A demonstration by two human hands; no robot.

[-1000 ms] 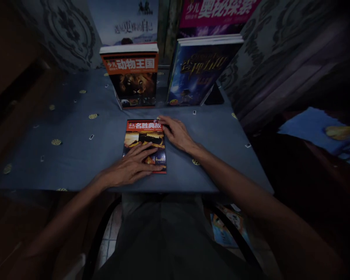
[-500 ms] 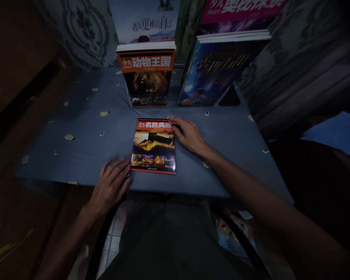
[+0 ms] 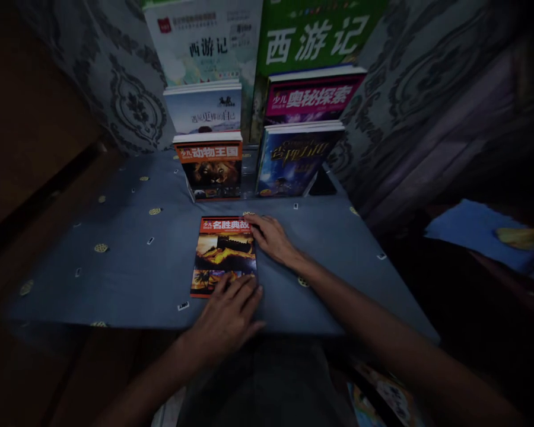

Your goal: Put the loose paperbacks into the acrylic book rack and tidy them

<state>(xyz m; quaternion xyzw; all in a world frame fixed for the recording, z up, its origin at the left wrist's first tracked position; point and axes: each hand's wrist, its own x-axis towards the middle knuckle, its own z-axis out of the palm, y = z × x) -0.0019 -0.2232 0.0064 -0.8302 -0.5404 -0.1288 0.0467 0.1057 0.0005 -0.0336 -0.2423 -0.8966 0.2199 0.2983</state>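
Note:
A thin paperback book (image 3: pixel 225 252) with a red band and the Great Wall on its cover lies flat and closed on the table. My right hand (image 3: pixel 273 240) rests at its top right corner, fingertips on the cover's edge and the thumb along the side. Over the lower right part of the same book, my left hand (image 3: pixel 231 311) is palm down with its fingers spread. It hides some of the small pictures along the bottom of the cover.
Beyond the book stand two stepped rows of upright books, with a lion-cover book (image 3: pixel 213 175) front left and a blue book (image 3: pixel 298 160) front right. A patterned cloth (image 3: pixel 129 261) covers the table. Blue fabric (image 3: pixel 476 231) lies off to the right.
My left hand has moved right, from beside the book's lower left corner onto its lower part. My right hand stays at the top right corner. The view has tilted up, showing more standing books.

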